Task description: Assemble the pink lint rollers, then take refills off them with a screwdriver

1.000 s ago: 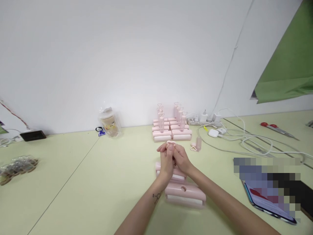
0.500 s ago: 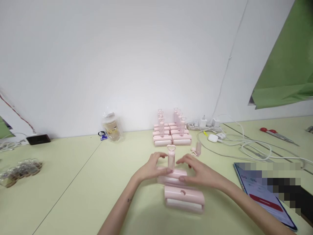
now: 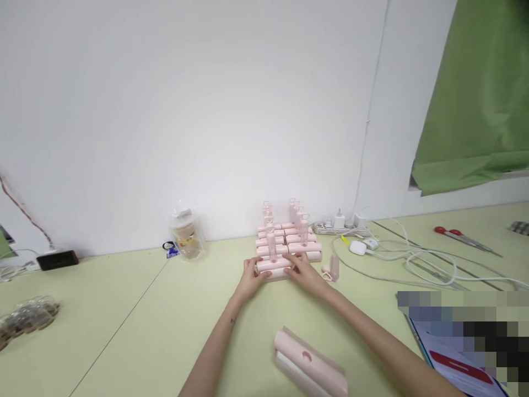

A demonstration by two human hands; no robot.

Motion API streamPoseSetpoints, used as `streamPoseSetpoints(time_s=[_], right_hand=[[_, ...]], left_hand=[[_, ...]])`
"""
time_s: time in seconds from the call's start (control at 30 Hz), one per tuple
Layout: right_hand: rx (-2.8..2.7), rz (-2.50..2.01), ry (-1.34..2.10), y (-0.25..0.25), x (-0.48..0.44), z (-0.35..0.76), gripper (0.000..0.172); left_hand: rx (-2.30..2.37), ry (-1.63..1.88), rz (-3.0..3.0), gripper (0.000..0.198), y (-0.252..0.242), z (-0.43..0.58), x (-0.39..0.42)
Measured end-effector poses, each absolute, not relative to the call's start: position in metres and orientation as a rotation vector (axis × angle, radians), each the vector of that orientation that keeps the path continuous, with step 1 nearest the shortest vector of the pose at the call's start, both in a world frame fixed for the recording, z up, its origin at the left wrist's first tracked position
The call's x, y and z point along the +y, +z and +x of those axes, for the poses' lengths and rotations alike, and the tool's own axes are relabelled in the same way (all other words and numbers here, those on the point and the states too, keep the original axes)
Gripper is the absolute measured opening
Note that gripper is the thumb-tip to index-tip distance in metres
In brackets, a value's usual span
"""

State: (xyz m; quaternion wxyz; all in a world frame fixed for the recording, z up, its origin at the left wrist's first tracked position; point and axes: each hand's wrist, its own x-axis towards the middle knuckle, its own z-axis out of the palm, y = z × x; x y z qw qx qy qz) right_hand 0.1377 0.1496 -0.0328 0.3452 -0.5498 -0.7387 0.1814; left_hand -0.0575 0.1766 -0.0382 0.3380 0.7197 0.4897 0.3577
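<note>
Stacked pink rollers (image 3: 289,241) are showing smooth, softly glossy plastic, the tabletop (image 3: 124,331) is reading as smooth matt laminate, the bag (image 3: 185,238) round the cup is glinting as clear crinkled film, and the green sheet (image 3: 475,99) is looking matt.

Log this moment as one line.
left hand: holds left end of front roller | right hand: holds its right end | roller body: lies nearer

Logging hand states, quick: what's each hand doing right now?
Left hand: closed on the left end of the pink roller.
Right hand: closed on the same roller's right end.
</note>
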Motion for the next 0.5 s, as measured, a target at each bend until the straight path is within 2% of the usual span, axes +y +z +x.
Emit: streamPoseSetpoints(time_s=[0.1, 0.23, 0.3, 0.4, 0.5], right_hand=[[-1.884, -1.466, 0.353, -0.036, 0.153, 0.132, 0.032], [-1.866, -1.552, 0.207, -0.034, 0.143, 0.15, 0.032], [-1.877, -1.628, 0.149, -0.029, 0.137, 0.171, 0.025], [-1.905, -1.754, 0.111, -0.021, 0.131, 0.207, 0.019], [-1.881, -1.881, 0.152, -0.019, 0.128, 0.23, 0.022]], left_hand=[[1.3, 0.998, 1.83, 0.049, -0.043, -0.056, 0.187], [1.351, 1.071, 1.787, 0.074, -0.044, -0.061, 0.173], [1.318, 1.065, 1.816, 0.067, -0.038, -0.066, 0.153], [1.071, 0.848, 1.932, 0.053, -0.024, -0.077, 0.113], [0.757, 0.45, 1.986, 0.076, -0.018, -0.082, 0.073]])
